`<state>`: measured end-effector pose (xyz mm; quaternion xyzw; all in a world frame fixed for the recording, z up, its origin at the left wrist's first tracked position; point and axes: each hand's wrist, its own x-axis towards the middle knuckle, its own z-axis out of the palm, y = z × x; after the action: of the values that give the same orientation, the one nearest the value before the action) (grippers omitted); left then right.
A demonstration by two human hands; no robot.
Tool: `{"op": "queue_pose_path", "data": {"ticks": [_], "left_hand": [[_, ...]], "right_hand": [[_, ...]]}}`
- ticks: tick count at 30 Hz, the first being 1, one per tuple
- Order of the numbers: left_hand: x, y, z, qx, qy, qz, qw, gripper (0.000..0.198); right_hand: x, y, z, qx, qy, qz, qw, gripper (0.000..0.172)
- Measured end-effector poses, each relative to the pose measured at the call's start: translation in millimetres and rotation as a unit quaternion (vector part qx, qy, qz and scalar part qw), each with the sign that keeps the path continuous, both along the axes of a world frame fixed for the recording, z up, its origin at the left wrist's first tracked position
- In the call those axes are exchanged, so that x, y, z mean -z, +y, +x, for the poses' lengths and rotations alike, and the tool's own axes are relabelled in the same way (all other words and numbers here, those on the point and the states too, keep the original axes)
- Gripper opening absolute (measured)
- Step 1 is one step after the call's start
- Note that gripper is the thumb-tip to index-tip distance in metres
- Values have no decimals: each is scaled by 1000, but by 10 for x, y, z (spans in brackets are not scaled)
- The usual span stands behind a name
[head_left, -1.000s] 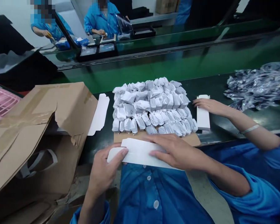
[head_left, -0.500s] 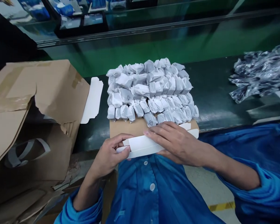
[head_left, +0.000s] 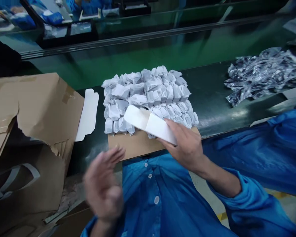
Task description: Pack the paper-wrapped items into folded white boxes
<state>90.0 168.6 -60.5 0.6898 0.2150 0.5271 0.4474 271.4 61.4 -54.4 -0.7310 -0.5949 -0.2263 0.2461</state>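
My right hand [head_left: 185, 141] grips a white carton [head_left: 160, 128] near its closer end. The carton is tilted, and its far end, with a flap [head_left: 135, 115] out, points up and left over the wrapped items. My left hand [head_left: 105, 184] is apart from the carton, low and to the left, smeared by motion; its fingers look stretched out and nothing shows in it. Several small items in white wrapping [head_left: 148, 89] stand in rows on a brown cardboard sheet [head_left: 128, 148] in front of me.
A torn cardboard box [head_left: 39, 108] stands at the left, with flat white cartons [head_left: 87, 115] beside it. Clear plastic bags [head_left: 263, 75] lie at the right on the dark green bench [head_left: 207, 89]. Another person's blue sleeve [head_left: 286, 138] is close on the right.
My left hand has let go of the carton and moved down and left. My right hand has turned the carton so its left end is raised. The view has shifted slightly.
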Motion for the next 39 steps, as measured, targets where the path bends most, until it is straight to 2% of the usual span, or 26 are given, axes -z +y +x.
{"op": "queue_pose_path", "data": {"ticks": [1, 2, 3, 5, 6, 7, 8, 10, 13, 14, 16, 18, 20, 22, 23, 25, 28, 30, 32, 36, 39], "left_hand": [[57, -89, 69, 28, 23, -5, 999, 72], [110, -150, 139, 25, 52, -24, 998, 83], [155, -175, 200, -4, 80, -44, 996, 89], [206, -131, 270, -87, 129, -63, 986, 83], [212, -78, 273, -100, 152, -63, 981, 76], [207, -21, 260, -86, 173, -59, 979, 70], [197, 29, 237, -55, 188, -48, 979, 66], [172, 89, 184, -6, 188, -7, 982, 62], [160, 89, 126, 8, 187, 45, 981, 52], [166, 81, 112, 29, 191, 35, 981, 49], [186, 69, 88, 103, 202, -16, 974, 44], [203, 68, 69, 163, 216, -48, 962, 41], [209, 73, 60, 170, 240, -26, 955, 40], [207, 74, 66, 139, 264, 22, 954, 38], [207, 72, 74, 120, 269, 48, 954, 37], [212, 59, 98, 83, 259, 98, 957, 41], [229, 29, 135, 48, 199, 134, 970, 66], [227, 15, 145, 58, 189, 119, 973, 91], [207, 17, 135, 68, 225, 115, 965, 101], [160, 49, 56, 64, 286, 164, 942, 84], [186, 58, -50, 93, 286, 168, 939, 73]], "right_hand": [[34, 15, -89, -7, -5, 14, 1000, 45], [57, 21, -178, -34, -3, 16, 999, 46], [64, 19, -256, -76, 14, 2, 997, 48], [22, -1, -332, -164, 112, -64, 978, 60], [-22, -8, -326, -184, 185, -87, 961, 67], [-72, -5, -295, -194, 257, -97, 942, 71], [-121, 10, -249, -202, 316, -95, 922, 70], [-190, 68, -145, -225, 384, -55, 894, 56], [-205, 174, -19, -301, 426, -50, 852, 37], [-198, 203, 16, -299, 458, -53, 835, 34], [-191, 260, 82, -251, 554, -32, 793, 31], [-201, 323, 135, -191, 652, -4, 734, 33], [-229, 385, 158, -184, 710, -21, 680, 39], [-267, 424, 142, -221, 718, -76, 656, 37], [-287, 429, 120, -232, 707, -97, 662, 32], [-318, 415, 62, -230, 664, -115, 702, 19], [-327, 373, -20, -214, 596, -86, 769, 11], [-310, 356, -50, -220, 574, -55, 787, 9], [-283, 345, -66, -234, 550, -32, 801, 9], [-175, 271, -147, -278, 430, 9, 859, 14], [9, 161, -317, -268, 360, 47, 892, 24]]}}
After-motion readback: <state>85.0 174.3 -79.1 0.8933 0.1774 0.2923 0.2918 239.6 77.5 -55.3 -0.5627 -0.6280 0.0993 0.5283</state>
